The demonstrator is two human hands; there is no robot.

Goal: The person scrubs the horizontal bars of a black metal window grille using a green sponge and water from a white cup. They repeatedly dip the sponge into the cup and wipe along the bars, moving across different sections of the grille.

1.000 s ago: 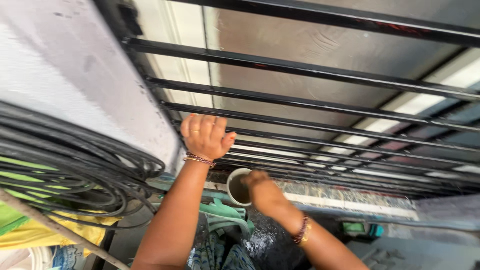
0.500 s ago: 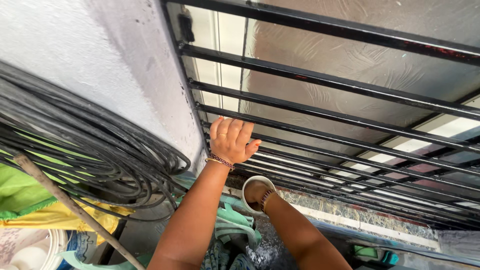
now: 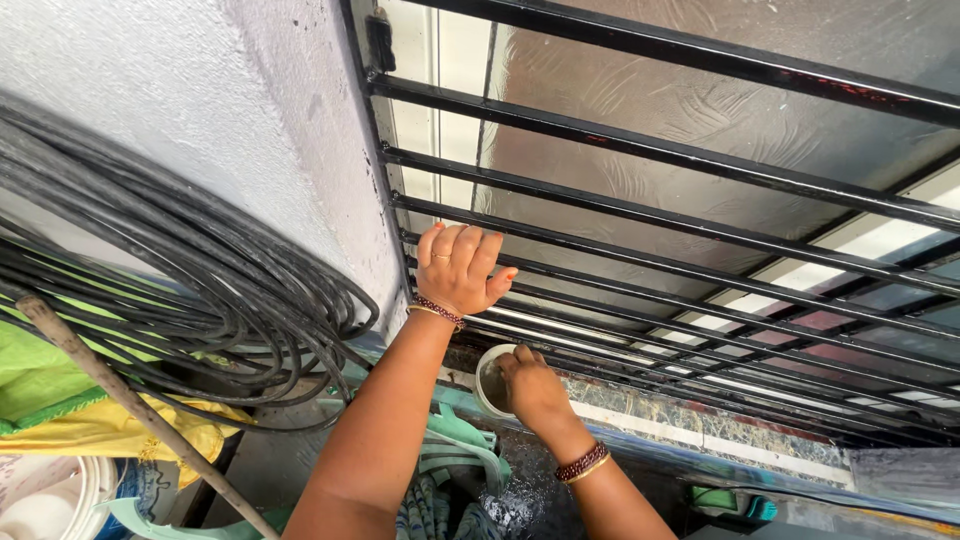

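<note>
Two hands busy: left hand [image 3: 462, 268] clamps rigid black grille bar [image 3: 640, 222] mid-frame, right hand [image 3: 531, 385] fingers dip into small white cup [image 3: 487, 383], light, wet-slippery, best gripped around rim.

coiled black cables [image 3: 190, 290], wooden stick [image 3: 120, 395], yellow cloth [image 3: 110, 432]

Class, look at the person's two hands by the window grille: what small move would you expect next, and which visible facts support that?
Probably the right hand lifts out of the small white cup toward the black grille bars. Its fingers dip at the cup's mouth on the sill, while the left hand grips a bar, as if steadying. What the cup holds cannot be made out.
</note>
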